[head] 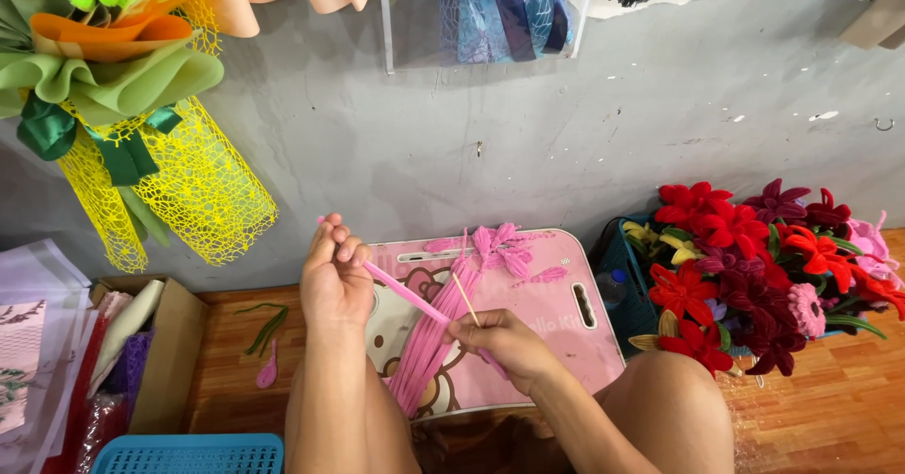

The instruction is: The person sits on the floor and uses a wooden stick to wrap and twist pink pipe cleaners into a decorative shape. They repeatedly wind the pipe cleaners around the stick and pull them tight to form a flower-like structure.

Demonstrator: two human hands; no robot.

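Left hand (335,271) raised, pinching end of pink pipe cleaner (401,291); strand stretched taut toward right hand (504,342). Right hand closed on thin wooden stick (465,300) over pink surface (556,314), beside pink bundle (429,351). Best keep strand tight, wraps close, stick steady.

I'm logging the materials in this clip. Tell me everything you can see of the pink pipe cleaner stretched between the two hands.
The pink pipe cleaner is a thin, fuzzy, light pink stem, pulled straight and slanting down from upper left to lower right. The left hand pinches its upper end, the tip poking out above the fingers; the right hand grips its lower end together with a thin wooden stick. It hangs above a pink lap desk and a bundle of loose pink stems.
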